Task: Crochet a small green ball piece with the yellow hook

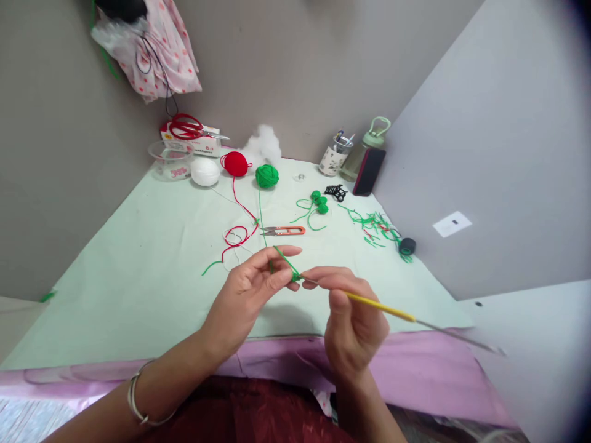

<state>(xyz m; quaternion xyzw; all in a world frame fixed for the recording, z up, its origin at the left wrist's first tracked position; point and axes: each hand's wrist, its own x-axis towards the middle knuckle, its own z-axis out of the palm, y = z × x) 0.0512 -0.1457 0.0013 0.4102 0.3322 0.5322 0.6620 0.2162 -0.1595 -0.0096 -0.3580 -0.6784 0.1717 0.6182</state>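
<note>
Between the thumb and fingers of my left hand [252,286] is a small piece of green crochet [295,277]. Green yarn runs over the raised index finger and back to the green yarn ball [266,176]. My right hand [353,314] grips a crochet hook [381,306] by its yellow handle; its metal tip meets the green piece, and its other metal end points to the lower right. Orange thread snips [284,231] lie just beyond my hands. Fingers hide most of the green piece.
Behind are a red yarn ball [236,164], a white yarn ball [205,171], white stuffing [263,144] and red-handled scissors [187,127]. Small green crocheted balls [319,202], yarn scraps [376,227], a black claw clip [336,192], a phone [369,172] and a bottle [362,157] stand or lie rightward.
</note>
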